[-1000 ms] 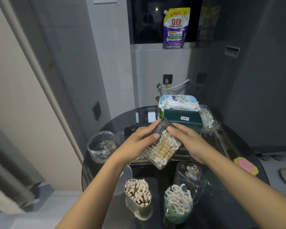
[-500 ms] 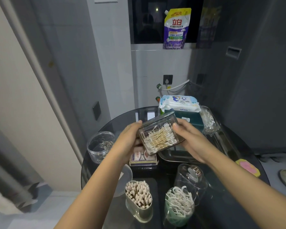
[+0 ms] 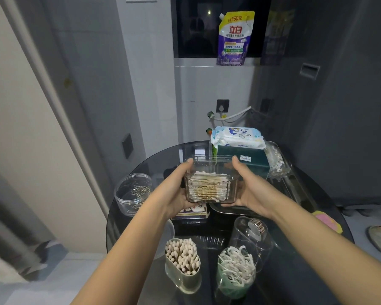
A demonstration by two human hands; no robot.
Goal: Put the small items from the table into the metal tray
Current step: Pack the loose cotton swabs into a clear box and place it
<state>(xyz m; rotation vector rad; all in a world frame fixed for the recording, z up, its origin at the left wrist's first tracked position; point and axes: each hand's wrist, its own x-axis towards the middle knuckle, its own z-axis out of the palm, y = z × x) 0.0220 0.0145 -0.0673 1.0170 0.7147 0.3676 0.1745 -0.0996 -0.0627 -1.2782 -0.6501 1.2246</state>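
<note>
The clear swab box (image 3: pixel 210 183), tilted a second ago, is now levelled above the metal tray (image 3: pixel 240 209), clasped between left hand (image 3: pixel 174 194) and right hand (image 3: pixel 250 190); lowering seems next.

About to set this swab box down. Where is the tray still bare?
Bare tray floor shows right of the right hand, below the swab bag. The far end is crowded by the green box and wipes pack.

A clear plastic box (image 3: pixel 211 183) of wooden-stemmed cotton swabs is held level above the near rim of the metal tray (image 3: pixel 235 209), the swabs lying sideways in its bottom. The tray already carries a dark green box (image 3: pixel 244 160) topped with a wipes pack (image 3: pixel 238 137).
</note>
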